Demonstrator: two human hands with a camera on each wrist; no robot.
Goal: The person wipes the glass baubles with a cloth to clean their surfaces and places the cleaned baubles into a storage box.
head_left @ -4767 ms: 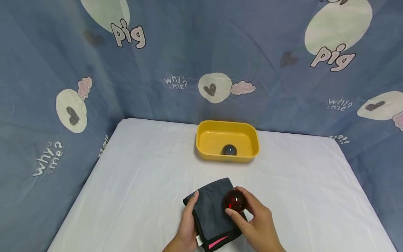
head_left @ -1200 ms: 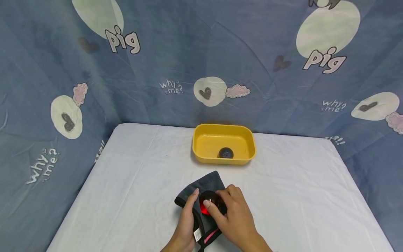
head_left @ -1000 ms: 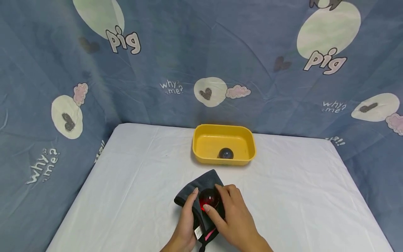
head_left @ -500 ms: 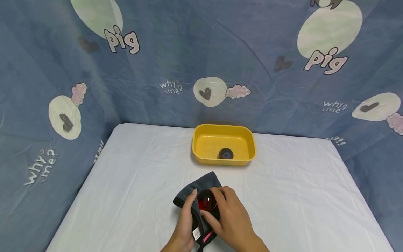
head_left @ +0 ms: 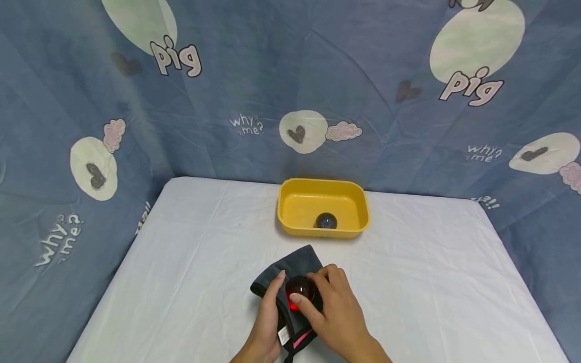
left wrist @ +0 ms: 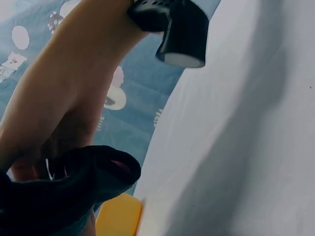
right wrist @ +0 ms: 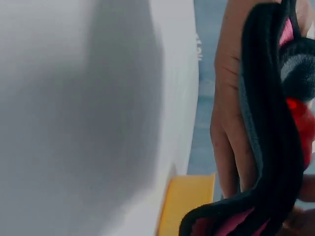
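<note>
My left hand (head_left: 267, 322) holds a dark grey cloth (head_left: 297, 262) with black edging, its thumb over the near-left side. Seen from the right wrist, straight left fingers (right wrist: 229, 132) lie along the cloth's underside. A white tag (head_left: 283, 335) and a strip of pink show at the cloth's lower edge. Between thumb and fingers, my right hand (head_left: 340, 315) pinches a see-through red ball (head_left: 300, 286) against the cloth, which curves up around it. Part of the ball is hidden by the right thumb. In the left wrist view the folded cloth (left wrist: 98, 177) covers the ball.
Beyond the hands stands a yellow tray (head_left: 323, 233) on the white-covered table (head_left: 218, 282). Inside the tray, near its front wall, sits a dark ball (head_left: 326, 221). A blue printed curtain (head_left: 218, 91) hangs behind and at both sides.
Since the oldest frame, the cloth has been folded up around the red ball, and the right hand has come left with the ball. Lately the right thumb and fingers shift over the ball.
</note>
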